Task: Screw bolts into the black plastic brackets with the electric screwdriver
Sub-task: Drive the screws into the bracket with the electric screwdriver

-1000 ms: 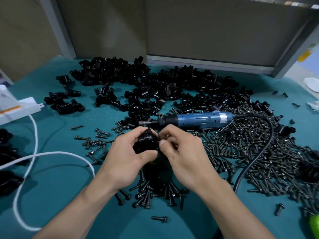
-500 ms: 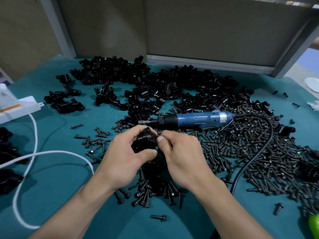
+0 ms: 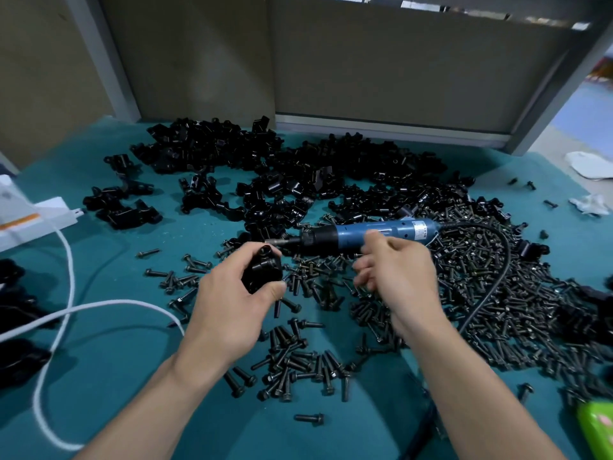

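left hand (image 3: 229, 313) grips bracket (image 3: 262, 272) | right hand (image 3: 398, 277) loosely open, empty

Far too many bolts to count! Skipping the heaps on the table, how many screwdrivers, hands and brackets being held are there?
Blue electric screwdriver, lying on the bolts: 1
Hands: 2, the left hand and the right hand
Black bracket gripped in the left hand: 1
Total: 4
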Demonstrator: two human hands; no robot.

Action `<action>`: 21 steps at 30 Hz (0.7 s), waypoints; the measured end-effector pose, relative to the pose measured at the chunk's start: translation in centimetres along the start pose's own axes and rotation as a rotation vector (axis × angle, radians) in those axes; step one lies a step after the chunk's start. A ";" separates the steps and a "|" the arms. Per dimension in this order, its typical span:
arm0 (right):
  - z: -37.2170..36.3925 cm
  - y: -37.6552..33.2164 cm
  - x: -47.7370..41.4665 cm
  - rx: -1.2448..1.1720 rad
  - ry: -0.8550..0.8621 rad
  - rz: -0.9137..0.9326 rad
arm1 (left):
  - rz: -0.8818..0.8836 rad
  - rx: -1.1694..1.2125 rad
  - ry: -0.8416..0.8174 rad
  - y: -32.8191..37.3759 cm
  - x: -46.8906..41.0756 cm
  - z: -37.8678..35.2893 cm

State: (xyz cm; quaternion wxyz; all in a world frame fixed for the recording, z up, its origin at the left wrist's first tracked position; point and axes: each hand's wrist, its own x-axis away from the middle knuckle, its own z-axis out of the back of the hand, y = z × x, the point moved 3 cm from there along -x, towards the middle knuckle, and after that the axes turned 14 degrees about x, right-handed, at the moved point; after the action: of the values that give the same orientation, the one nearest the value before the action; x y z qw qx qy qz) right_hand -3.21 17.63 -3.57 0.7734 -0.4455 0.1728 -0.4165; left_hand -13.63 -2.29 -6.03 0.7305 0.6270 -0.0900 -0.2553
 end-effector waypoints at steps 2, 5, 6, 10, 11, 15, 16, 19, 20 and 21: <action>1.3 1.0 -1.3 -0.189 0.011 -0.206 | 0.011 -0.004 0.044 -0.2 -0.3 0.5; 1.9 1.5 -2.2 -0.297 -0.121 -0.363 | 0.032 -0.007 0.070 -0.2 -0.5 0.8; 1.9 1.4 -2.3 -0.304 -0.154 -0.392 | 0.036 -0.007 0.072 -0.3 -0.5 0.8; 1.7 -0.8 -3.2 -0.305 -0.131 -0.488 | 0.042 -0.004 0.067 -0.2 -0.4 0.8; 1.2 -1.3 -3.6 -0.298 -0.120 -0.525 | 0.042 -0.011 0.060 -0.2 -0.4 0.8; -0.6 -3.2 -4.7 -0.219 -0.089 -0.646 | 0.049 0.002 0.013 0.0 -0.3 0.4; -1.0 -3.8 -4.8 -0.187 -0.092 -0.658 | 0.045 -0.001 0.008 0.0 -0.2 0.4; -1.7 -4.6 -5.6 -0.075 -0.197 -0.656 | 0.044 -0.012 0.002 -0.1 -0.3 0.6; -1.8 -4.8 -5.8 -0.038 -0.232 -0.640 | 0.047 -0.014 0.000 -0.2 -0.3 0.7; -1.8 -5.0 -5.9 -0.021 -0.234 -0.625 | 0.048 -0.017 -0.002 -0.3 -0.3 0.8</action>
State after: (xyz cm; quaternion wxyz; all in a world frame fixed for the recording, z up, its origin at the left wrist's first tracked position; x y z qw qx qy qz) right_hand -10.33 20.11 -0.95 0.6181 -0.5298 -0.0578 -0.5778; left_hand -14.33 -2.82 -6.10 0.7417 0.6181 -0.1037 -0.2390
